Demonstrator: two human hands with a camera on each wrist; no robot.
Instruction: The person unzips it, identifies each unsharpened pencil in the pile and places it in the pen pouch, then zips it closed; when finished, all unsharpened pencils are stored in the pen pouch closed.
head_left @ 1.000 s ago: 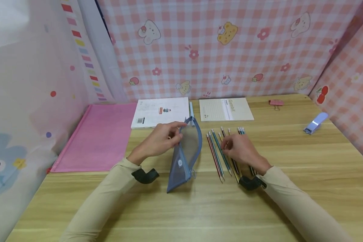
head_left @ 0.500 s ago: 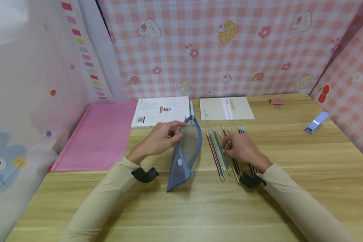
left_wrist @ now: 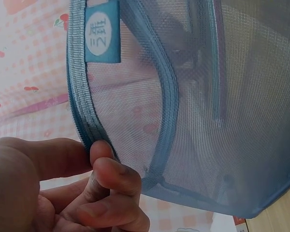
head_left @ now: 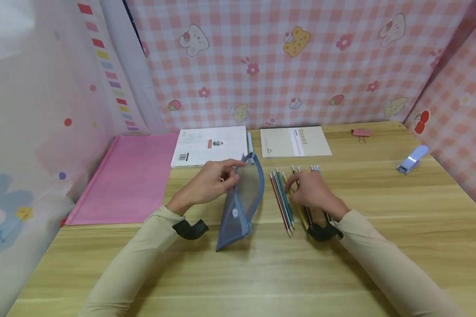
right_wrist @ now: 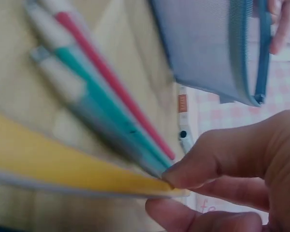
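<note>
A blue mesh zip pouch (head_left: 242,198) stands on edge on the wooden desk (head_left: 262,273), its mouth open. My left hand (head_left: 233,172) pinches the pouch's blue rim between thumb and fingers (left_wrist: 106,169); the mesh (left_wrist: 208,121) fills the left wrist view. To its right lies a row of several pencils (head_left: 280,198) in red, green and blue. My right hand (head_left: 295,187) lies over the row with curled fingers. In the right wrist view its fingertips (right_wrist: 193,169) pinch the end of a yellow pencil (right_wrist: 63,164), with the pouch (right_wrist: 208,48) just beyond.
A pink folder (head_left: 131,176) lies at the left. A white book (head_left: 210,145), a pen (head_left: 250,143) and a beige notebook (head_left: 295,141) lie at the back. A pink binder clip (head_left: 361,133) and blue stapler (head_left: 411,159) sit far right. Patterned fabric walls enclose the desk.
My right hand has slid a little left across the pencils, bunching them closer together towards the pouch. My left hand and the pouch have stayed in place.
</note>
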